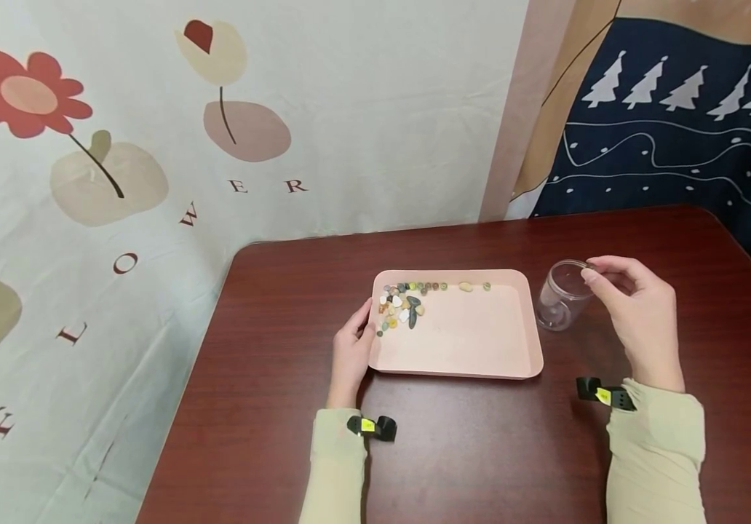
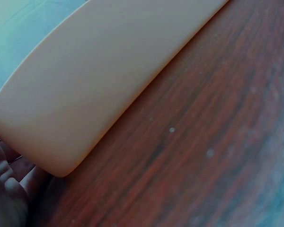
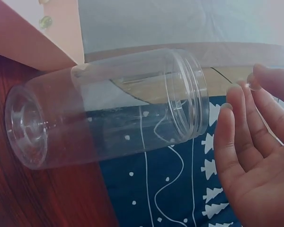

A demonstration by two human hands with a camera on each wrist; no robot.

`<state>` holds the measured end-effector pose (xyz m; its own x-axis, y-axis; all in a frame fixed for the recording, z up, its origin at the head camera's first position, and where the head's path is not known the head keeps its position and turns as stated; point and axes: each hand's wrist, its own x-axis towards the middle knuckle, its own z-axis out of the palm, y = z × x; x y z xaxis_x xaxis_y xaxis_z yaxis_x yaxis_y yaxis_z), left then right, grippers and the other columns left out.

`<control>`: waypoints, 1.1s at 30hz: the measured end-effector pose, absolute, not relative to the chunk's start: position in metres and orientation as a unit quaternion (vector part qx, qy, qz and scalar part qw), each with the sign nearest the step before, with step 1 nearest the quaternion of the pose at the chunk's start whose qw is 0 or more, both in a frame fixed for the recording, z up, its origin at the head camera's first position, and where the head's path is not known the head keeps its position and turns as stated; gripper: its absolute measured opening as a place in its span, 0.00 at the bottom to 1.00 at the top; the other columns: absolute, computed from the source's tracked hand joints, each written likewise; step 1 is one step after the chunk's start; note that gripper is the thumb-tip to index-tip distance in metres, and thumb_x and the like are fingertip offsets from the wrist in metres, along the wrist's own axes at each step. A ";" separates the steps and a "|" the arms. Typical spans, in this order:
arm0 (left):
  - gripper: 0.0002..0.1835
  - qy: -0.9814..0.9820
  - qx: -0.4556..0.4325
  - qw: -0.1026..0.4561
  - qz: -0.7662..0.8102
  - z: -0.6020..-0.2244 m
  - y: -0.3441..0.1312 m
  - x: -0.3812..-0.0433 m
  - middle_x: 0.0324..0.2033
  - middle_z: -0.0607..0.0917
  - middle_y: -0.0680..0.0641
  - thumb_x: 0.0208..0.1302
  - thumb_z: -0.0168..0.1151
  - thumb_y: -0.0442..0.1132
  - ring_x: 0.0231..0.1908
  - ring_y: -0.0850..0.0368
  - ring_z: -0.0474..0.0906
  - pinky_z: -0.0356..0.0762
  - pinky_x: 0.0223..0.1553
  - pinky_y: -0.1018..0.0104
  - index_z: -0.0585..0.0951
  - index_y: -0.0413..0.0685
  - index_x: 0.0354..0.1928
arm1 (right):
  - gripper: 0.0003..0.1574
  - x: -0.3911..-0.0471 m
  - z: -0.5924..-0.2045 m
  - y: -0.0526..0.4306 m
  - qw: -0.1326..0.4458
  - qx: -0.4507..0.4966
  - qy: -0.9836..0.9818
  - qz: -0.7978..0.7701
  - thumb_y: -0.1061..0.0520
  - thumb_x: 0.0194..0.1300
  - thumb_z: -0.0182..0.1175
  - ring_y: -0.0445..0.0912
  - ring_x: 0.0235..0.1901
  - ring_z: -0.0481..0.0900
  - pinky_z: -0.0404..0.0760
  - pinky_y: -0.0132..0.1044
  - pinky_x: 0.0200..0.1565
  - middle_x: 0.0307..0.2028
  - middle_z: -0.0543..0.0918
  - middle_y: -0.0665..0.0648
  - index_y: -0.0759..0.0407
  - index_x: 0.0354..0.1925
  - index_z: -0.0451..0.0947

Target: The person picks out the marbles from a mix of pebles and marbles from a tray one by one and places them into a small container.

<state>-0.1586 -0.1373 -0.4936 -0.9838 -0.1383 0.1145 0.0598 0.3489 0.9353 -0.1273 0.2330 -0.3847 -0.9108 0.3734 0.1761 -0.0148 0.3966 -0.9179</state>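
Observation:
My left hand [image 1: 351, 353] grips the left edge of a pink tray [image 1: 474, 335], its fingers [image 2: 14, 184] curled by the corner in the left wrist view. Small stones [image 1: 404, 314] and round beads [image 1: 428, 286] lie in the tray's left part and along its far side. My right hand [image 1: 640, 320] is beside the mouth of a clear, lidless jar [image 3: 118, 109], which stands upright right of the tray. Between its thumb and fingertips it pinches a small glassy bead [image 3: 250, 84], mostly hidden by the fingers.
The tray and jar are on a dark red-brown wooden table [image 1: 480, 451]. Behind it hangs a pale cloth [image 1: 375, 131] printed with flowers and letters. A navy cloth with white trees [image 1: 677, 145] is at the back right.

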 end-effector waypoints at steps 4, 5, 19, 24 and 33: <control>0.22 -0.816 0.023 0.088 -0.571 -0.494 -0.137 -0.159 0.55 0.73 0.57 0.61 0.53 0.35 0.54 0.63 0.68 0.70 0.49 0.62 0.73 0.59 0.57 | 0.21 -0.129 -0.386 0.234 0.188 -0.115 -0.813 0.538 0.51 0.55 0.62 0.40 0.39 0.74 0.70 0.23 0.32 0.41 0.80 0.48 0.50 0.48 0.78; 0.22 -0.816 0.022 0.089 -0.571 -0.495 -0.137 -0.159 0.55 0.73 0.57 0.61 0.53 0.35 0.54 0.63 0.68 0.70 0.50 0.62 0.73 0.59 0.57 | 0.21 -0.129 -0.386 0.234 0.190 -0.117 -0.812 0.539 0.51 0.55 0.62 0.40 0.39 0.74 0.70 0.23 0.33 0.42 0.80 0.48 0.50 0.48 0.78; 0.21 -0.810 0.032 0.086 -0.579 -0.496 -0.137 -0.161 0.53 0.74 0.57 0.60 0.55 0.37 0.50 0.64 0.72 0.72 0.47 0.65 0.74 0.61 0.56 | 0.19 -0.131 -0.387 0.236 0.211 -0.140 -0.821 0.512 0.49 0.55 0.61 0.37 0.40 0.73 0.68 0.23 0.35 0.45 0.78 0.47 0.48 0.47 0.79; 0.21 -0.805 0.033 0.089 -0.586 -0.495 -0.137 -0.161 0.52 0.75 0.56 0.60 0.55 0.36 0.49 0.63 0.73 0.72 0.46 0.64 0.74 0.59 0.57 | 0.19 -0.132 -0.387 0.237 0.211 -0.143 -0.825 0.504 0.48 0.56 0.61 0.37 0.41 0.72 0.69 0.20 0.35 0.46 0.76 0.48 0.48 0.47 0.79; 0.22 -0.809 0.034 0.086 -0.581 -0.498 -0.137 -0.161 0.53 0.74 0.59 0.61 0.53 0.36 0.50 0.66 0.72 0.72 0.47 0.67 0.72 0.60 0.58 | 0.22 -0.134 -0.395 0.240 0.183 -0.128 -0.839 0.496 0.46 0.56 0.60 0.35 0.42 0.74 0.70 0.18 0.38 0.48 0.76 0.48 0.50 0.49 0.77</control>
<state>-0.1610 -0.1368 -0.4977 -0.9830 -0.1542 0.1001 0.0456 0.3228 0.9454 -0.1341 0.2401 -0.3948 -0.9005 0.3962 0.1793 0.0341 0.4754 -0.8791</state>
